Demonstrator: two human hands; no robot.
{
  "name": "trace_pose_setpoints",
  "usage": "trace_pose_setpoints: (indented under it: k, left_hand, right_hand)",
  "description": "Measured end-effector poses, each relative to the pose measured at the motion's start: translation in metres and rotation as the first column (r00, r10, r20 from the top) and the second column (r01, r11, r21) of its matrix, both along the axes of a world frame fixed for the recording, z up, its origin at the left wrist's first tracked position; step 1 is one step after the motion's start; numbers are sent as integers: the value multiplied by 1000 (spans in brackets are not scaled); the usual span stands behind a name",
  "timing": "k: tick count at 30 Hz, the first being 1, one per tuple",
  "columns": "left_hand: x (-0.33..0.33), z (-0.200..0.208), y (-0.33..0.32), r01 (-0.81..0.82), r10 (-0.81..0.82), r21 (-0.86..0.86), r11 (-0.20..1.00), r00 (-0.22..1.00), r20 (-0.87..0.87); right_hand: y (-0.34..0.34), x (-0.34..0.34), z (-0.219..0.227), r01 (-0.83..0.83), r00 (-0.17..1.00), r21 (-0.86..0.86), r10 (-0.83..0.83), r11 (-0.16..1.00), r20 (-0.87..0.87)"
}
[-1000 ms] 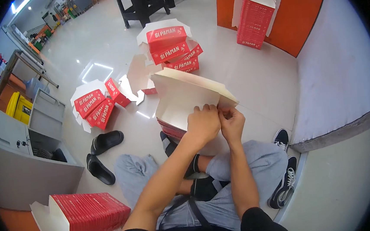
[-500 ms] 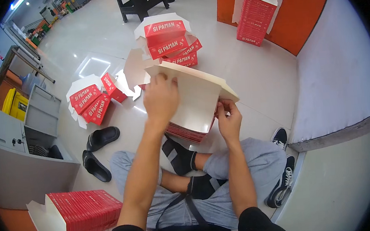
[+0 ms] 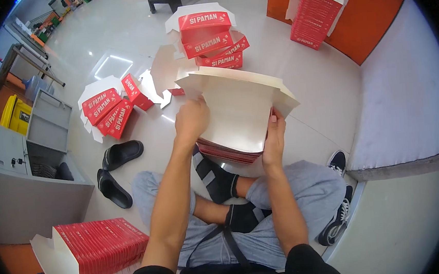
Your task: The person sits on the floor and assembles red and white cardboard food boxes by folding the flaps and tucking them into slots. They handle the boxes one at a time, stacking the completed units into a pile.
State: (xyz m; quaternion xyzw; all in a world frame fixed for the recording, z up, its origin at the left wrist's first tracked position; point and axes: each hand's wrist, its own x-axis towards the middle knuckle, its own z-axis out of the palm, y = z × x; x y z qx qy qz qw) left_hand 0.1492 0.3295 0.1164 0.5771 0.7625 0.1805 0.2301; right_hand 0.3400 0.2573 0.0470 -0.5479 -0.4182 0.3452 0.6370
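Observation:
In front of my crossed legs stands a stack of nested cardboard food boxes (image 3: 233,118), cream inside and red outside, its uppermost box spread wide with the lid flap raised at the far side. My left hand (image 3: 192,119) is closed at the left wall of that box, fingers curled in around the cardboard edge. On the opposite side, my right hand (image 3: 274,139) grips the right wall of the stack, thumb up along the edge; its other fingers are partly hidden.
Folded red boxes lie beyond in a pile (image 3: 212,42) and a smaller group (image 3: 106,112). Tall nested stacks stand far right (image 3: 315,16) and near left (image 3: 102,249). Black slippers (image 3: 122,155), dark sneakers (image 3: 334,215) and a grey cabinet (image 3: 27,188) flank me.
My left hand has come down from the lid's upper edge to the left wall. My right hand has shifted from pinching the right corner flap to holding the side wall.

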Motion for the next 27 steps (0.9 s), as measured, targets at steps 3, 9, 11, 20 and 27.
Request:
trace_pose_setpoints:
  k: [3,9,11,20,27]
  left_hand:
    - [2,-3,-7,-4,4,-17,1000,1000,-14]
    - [8,5,-19,3,-3,-41,999,1000,21]
    - [10,7,-19,36,-36,-47,998,999,6]
    - [-66,30,58,-327,117,482,813,902,415]
    - [-58,32,252,194,-77,707,680,978,-195]
  right_hand:
    - [2,10,3,-56,983,-46,47,997,-177]
    - [-3,25,18,-132,963,-102,103,986,-250]
    - [-5,32,21,-136,978,-102,118,985,-172]
    - [-13,66,31,-193,950,-222,239,956,202]
    - [-14,70,49,-205,915,-273,283,940,286]
